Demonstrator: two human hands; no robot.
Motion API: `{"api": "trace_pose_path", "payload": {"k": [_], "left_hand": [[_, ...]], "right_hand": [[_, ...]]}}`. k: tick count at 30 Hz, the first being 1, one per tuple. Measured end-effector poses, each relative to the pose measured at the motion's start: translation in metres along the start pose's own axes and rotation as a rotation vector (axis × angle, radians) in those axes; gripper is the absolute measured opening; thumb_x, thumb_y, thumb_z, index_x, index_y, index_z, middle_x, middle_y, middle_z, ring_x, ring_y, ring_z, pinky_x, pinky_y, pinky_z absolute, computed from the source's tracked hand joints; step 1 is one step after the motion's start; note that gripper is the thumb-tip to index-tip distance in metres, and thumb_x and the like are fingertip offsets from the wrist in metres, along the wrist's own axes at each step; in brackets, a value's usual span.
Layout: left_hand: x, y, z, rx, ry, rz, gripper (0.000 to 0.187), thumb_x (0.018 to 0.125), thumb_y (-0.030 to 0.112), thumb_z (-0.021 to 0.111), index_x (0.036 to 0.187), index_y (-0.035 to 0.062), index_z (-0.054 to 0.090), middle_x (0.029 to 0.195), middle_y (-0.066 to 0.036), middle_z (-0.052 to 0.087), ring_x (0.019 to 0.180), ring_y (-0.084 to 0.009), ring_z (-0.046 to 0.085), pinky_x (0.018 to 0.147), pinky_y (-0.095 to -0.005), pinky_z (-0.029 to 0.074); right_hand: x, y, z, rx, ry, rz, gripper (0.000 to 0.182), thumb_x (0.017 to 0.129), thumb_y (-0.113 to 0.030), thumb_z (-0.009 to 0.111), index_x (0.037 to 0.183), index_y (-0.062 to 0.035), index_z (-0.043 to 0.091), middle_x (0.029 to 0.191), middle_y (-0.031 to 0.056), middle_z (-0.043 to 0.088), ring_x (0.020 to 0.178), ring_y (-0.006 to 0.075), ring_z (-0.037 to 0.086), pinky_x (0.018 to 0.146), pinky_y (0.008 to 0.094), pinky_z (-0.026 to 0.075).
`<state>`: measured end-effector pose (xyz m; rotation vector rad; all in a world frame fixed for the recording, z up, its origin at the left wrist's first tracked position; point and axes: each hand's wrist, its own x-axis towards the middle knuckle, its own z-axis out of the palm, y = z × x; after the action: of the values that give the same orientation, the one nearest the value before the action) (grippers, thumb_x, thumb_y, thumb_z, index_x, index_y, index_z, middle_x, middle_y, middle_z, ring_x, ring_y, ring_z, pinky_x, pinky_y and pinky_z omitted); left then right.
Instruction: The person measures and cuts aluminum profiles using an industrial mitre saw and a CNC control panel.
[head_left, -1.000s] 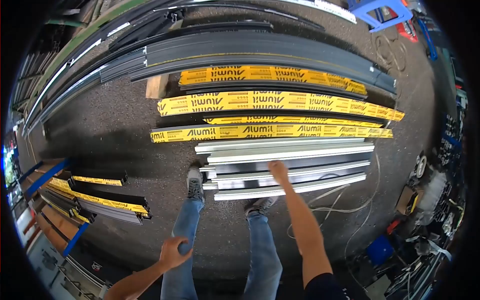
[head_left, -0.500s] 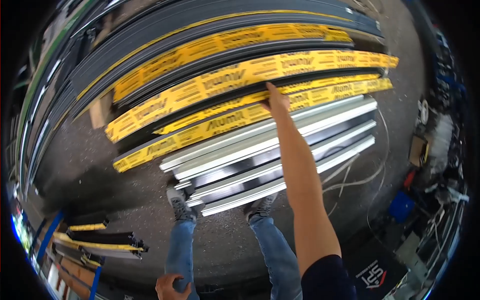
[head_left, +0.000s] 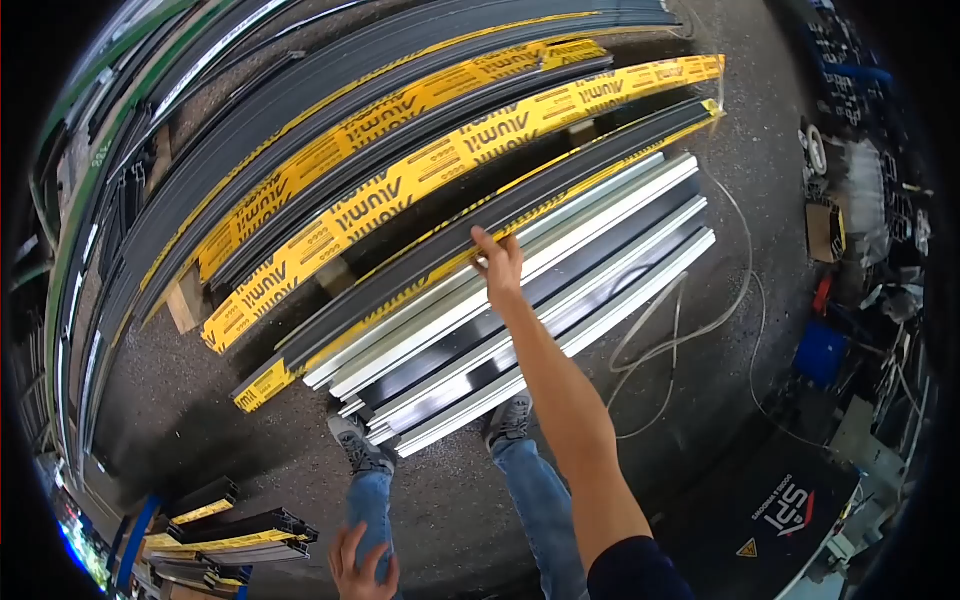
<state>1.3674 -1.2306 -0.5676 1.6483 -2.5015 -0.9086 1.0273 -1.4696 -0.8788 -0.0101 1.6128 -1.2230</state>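
Note:
My right hand point(head_left: 499, 264) reaches forward, its fingers curled over the near edge of a dark profile point(head_left: 450, 238) with yellow tape along its side. Beneath and nearer to my feet lie several white profiles point(head_left: 540, 268) with dark glossy faces. Beyond the held profile, a long profile covered in yellow printed tape point(head_left: 440, 158) lies roughly parallel to it. My left hand point(head_left: 362, 568) hangs low near my left leg, its fingers apart and nothing in it.
More dark profiles point(head_left: 250, 120) are stacked at the far left. A wooden block point(head_left: 184, 303) supports them. Short profiles point(head_left: 235, 530) lie at the lower left. A looped pale cord point(head_left: 640, 372), a blue box point(head_left: 822, 352) and a black mat point(head_left: 775, 505) are at the right.
The near taped profile has turned, showing its dark face, and come towards me, away from the long taped one. My right hand has moved nearer and left. The view has shifted.

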Motion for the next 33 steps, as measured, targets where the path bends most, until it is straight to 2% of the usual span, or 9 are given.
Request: {"api": "trace_pose_path", "payload": {"k": [2,6,9,13,21,25,26,31,33], "left_hand": [[0.070,0.023,0.004,-0.004,0.109,-0.067,0.041,0.072,0.022,0.081,0.109,0.0108,0.066,0.132,-0.017,0.054,0.125,-0.0369,0.052,0.097,-0.0537,0.045],[0.224,0.039,0.003,0.098,0.043,-0.108,0.085,0.072,0.028,0.084,0.142,0.0050,0.041,0.155,-0.020,0.028,0.142,-0.0389,0.031,0.114,-0.0598,0.026],[0.249,0.029,0.008,0.023,-0.257,-0.344,0.110,0.060,0.045,0.090,0.144,-0.0024,0.037,0.141,-0.023,0.050,0.132,-0.0383,0.048,0.112,-0.0530,0.033],[0.185,0.044,-0.015,-0.422,-0.580,-0.442,0.094,0.063,0.050,0.088,0.131,-0.0049,0.051,0.117,-0.024,0.066,0.104,-0.0357,0.067,0.092,-0.0406,0.052],[0.005,0.167,-0.163,-0.352,-0.063,-0.494,0.074,0.063,0.034,0.090,0.119,-0.0028,0.058,0.112,-0.018,0.065,0.106,-0.0322,0.062,0.096,-0.0428,0.048],[-0.091,0.104,-0.154,-0.489,0.059,-0.626,0.063,0.073,0.024,0.083,0.125,0.0012,0.054,0.117,-0.019,0.059,0.111,-0.0413,0.055,0.099,-0.0520,0.044],[-0.063,0.192,-0.223,0.115,0.065,-0.316,0.070,0.073,0.029,0.083,0.127,-0.0005,0.050,0.110,-0.020,0.060,0.107,-0.0412,0.056,0.097,-0.0526,0.044],[-0.053,0.239,-0.245,0.076,0.248,-0.098,0.075,0.073,0.040,0.083,0.131,0.0042,0.051,0.108,-0.019,0.065,0.096,-0.0424,0.063,0.086,-0.0485,0.050],[-0.036,0.262,-0.274,-0.100,0.242,0.021,0.069,0.068,0.034,0.087,0.123,0.0039,0.058,0.103,-0.019,0.068,0.091,-0.0410,0.065,0.080,-0.0456,0.053]], "right_hand": [[-0.025,-0.005,-0.015,0.009,-0.062,0.028,0.036,0.084,-0.026,0.079,0.105,-0.0111,0.055,0.098,0.0017,0.060,0.096,0.0152,0.057,0.081,0.0344,0.051],[-0.092,-0.028,-0.045,0.116,-0.261,0.077,0.055,0.084,-0.032,0.078,0.124,-0.0057,0.051,0.114,0.0058,0.058,0.109,0.0184,0.056,0.092,0.0402,0.049],[-0.149,-0.041,-0.067,0.147,-0.339,0.141,0.071,0.084,-0.032,0.078,0.138,-0.0003,0.044,0.128,0.0132,0.057,0.126,0.0236,0.052,0.106,0.0480,0.045],[-0.227,-0.067,-0.088,0.288,-0.452,0.198,0.073,0.087,-0.025,0.076,0.145,-0.0011,0.039,0.133,0.0136,0.057,0.126,0.0258,0.052,0.108,0.0430,0.043],[-0.398,-0.164,-0.117,0.103,-0.794,0.281,0.069,0.090,-0.021,0.074,0.146,-0.0019,0.037,0.135,0.0045,0.055,0.120,0.0158,0.054,0.099,0.0312,0.047],[-0.414,-0.217,-0.073,0.669,-0.369,0.322,0.053,0.088,-0.020,0.073,0.130,0.0024,0.050,0.117,0.0098,0.065,0.098,0.0182,0.065,0.079,0.0342,0.056],[-0.431,-0.230,-0.067,0.486,-0.384,0.203,0.046,0.087,-0.018,0.073,0.123,0.0031,0.054,0.107,0.0108,0.068,0.093,0.0207,0.067,0.077,0.0350,0.056],[-0.552,-0.266,-0.063,0.612,-0.381,0.069,0.042,0.088,-0.014,0.072,0.122,0.0017,0.054,0.108,0.0108,0.069,0.098,0.0230,0.068,0.087,0.0362,0.055],[-0.600,-0.256,-0.073,0.267,-0.328,0.024,0.058,0.093,-0.030,0.069,0.136,0.0025,0.047,0.139,0.0175,0.053,0.124,0.0247,0.054,0.101,0.0367,0.047]]}}
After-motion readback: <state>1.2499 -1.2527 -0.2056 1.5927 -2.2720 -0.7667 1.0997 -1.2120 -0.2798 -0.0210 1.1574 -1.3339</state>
